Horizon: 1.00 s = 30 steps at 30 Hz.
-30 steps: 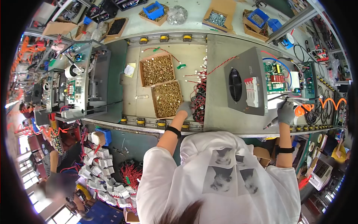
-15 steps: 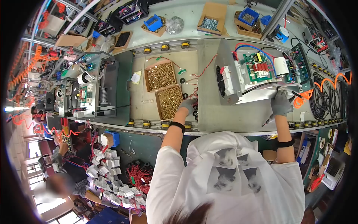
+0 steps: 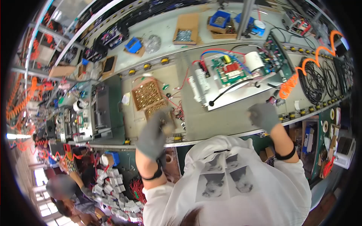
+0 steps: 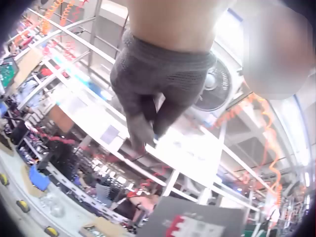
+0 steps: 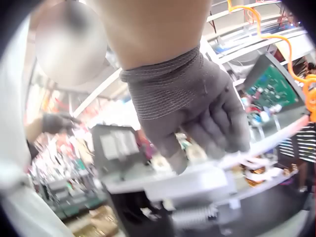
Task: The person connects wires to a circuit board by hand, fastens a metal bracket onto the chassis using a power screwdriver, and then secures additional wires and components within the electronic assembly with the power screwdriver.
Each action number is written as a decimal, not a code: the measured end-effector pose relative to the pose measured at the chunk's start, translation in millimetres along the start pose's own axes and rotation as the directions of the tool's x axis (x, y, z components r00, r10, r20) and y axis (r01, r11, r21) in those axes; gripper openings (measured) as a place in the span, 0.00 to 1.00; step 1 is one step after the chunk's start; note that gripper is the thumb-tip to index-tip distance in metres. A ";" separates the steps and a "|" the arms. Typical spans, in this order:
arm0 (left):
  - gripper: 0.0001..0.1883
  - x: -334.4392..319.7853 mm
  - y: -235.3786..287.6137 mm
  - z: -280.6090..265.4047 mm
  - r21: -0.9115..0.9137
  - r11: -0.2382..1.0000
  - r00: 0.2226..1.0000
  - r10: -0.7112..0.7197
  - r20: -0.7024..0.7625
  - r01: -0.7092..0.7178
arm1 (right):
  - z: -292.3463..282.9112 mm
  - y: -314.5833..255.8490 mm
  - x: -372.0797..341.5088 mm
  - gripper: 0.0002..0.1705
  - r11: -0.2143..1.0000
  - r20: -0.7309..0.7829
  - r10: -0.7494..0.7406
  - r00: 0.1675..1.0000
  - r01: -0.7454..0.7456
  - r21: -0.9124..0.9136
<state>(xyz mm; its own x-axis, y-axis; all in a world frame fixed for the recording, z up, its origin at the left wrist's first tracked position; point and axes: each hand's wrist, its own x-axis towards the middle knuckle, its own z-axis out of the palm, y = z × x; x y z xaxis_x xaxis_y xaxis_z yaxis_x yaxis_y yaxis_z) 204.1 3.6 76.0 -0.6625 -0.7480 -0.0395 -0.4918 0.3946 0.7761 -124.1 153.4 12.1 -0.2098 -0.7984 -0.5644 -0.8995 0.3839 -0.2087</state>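
My gloved left hand [image 3: 154, 135], blurred, is raised over the near box of brass screws [image 3: 152, 109]. In the left wrist view, the left hand [image 4: 155, 94] has its fingers extended downward and nothing clearly visible in them. The right hand [image 3: 264, 116] is above the near edge of the green-grey board [image 3: 226, 122], its fingers loosely bent. In the right wrist view, no held object shows at the right hand [image 5: 197, 113]. Beyond it lies an open metal chassis [image 3: 233, 94] with a green circuit board [image 3: 228, 77] and a loose black cable [image 3: 233, 86].
An orange coiled cord [image 3: 289, 86] and black cable loops [image 3: 318, 83] lie to the right. Another open unit [image 3: 85, 116] stands on the left. Red wires [image 3: 177, 109] lie beside the screw boxes. Blue bins [image 3: 220, 19] and cartons line the far shelf.
The left hand has lifted back from the wires by the screw boxes. The right hand has let go of the black cable and drawn back. The chassis is turned, and its fan panel no longer shows.
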 end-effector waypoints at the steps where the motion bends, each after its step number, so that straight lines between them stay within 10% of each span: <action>1: 0.18 -10.0 14.1 6.7 -0.018 0.993 0.977 0.116 0.181 -0.114 | 5.1 -15.1 -22.7 0.19 0.956 -0.316 -0.221 0.923 0.269 0.119; 2: 0.10 -12.1 35.1 17.7 -0.135 0.983 0.945 0.161 0.283 -0.127 | -4.9 -31.7 -39.8 0.19 0.842 -0.562 -0.454 0.691 0.538 -0.019; 5: 0.24 -16.4 65.6 60.9 -0.093 0.941 0.891 0.337 0.304 -0.324 | -17.6 -70.6 -46.3 0.22 0.437 -0.682 -0.604 0.413 0.887 0.151; 7: 0.28 -4.7 78.2 87.2 0.121 0.895 0.895 0.403 0.194 -0.429 | 3.8 -64.6 -41.5 0.22 0.396 -0.532 -0.653 0.540 0.841 0.368; 9: 0.32 7.8 86.7 105.3 0.345 0.807 0.872 0.483 0.082 -0.479 | 7.1 -56.7 -44.1 0.22 0.131 -0.006 -0.696 0.718 0.135 0.982; 11: 0.27 19.3 92.5 119.6 0.363 0.835 0.908 0.409 0.093 -0.413 | 27.5 -43.3 -40.0 0.22 -0.017 -0.106 -0.695 0.711 0.131 0.991; 14: 0.23 44.7 91.1 143.9 0.166 0.888 0.896 0.441 -0.053 -0.428 | 36.9 -5.8 -40.6 0.21 0.296 -0.702 -0.363 0.612 0.790 0.536; 16: 0.20 74.4 90.9 157.6 0.012 0.917 0.903 0.396 -0.166 -0.399 | 8.6 28.9 -64.7 0.20 0.731 -0.760 -0.236 0.606 0.626 0.272; 18: 0.19 113.4 83.9 179.0 0.035 0.897 0.876 0.437 -0.203 -0.440 | -1.5 49.7 -60.0 0.24 0.863 -0.951 -0.044 0.306 0.492 0.118; 21: 0.20 159.6 73.5 216.7 -0.053 0.824 0.820 0.552 -0.155 -0.564 | -5.4 76.1 -42.4 0.29 0.952 -0.971 -0.171 0.167 0.281 -0.120; 25: 0.19 189.3 74.8 246.0 -0.109 0.824 0.822 0.525 -0.220 -0.555 | -9.8 69.7 -21.1 0.26 0.943 -0.961 -0.237 0.139 0.269 -0.194; 30: 0.23 207.8 77.8 252.1 -0.316 0.845 0.899 0.430 -0.078 -0.432 | 16.3 86.0 18.7 0.15 0.975 -0.888 0.028 0.459 0.184 0.126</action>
<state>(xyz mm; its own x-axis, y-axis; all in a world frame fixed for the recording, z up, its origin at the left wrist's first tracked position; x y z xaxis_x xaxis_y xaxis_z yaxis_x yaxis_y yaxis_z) -114.2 13.4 -30.5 -0.7634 -0.5444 0.3475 0.0490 0.4877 0.8716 -199.2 179.1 -29.4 -0.4617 -0.7678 0.4442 -0.8673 0.2858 -0.4075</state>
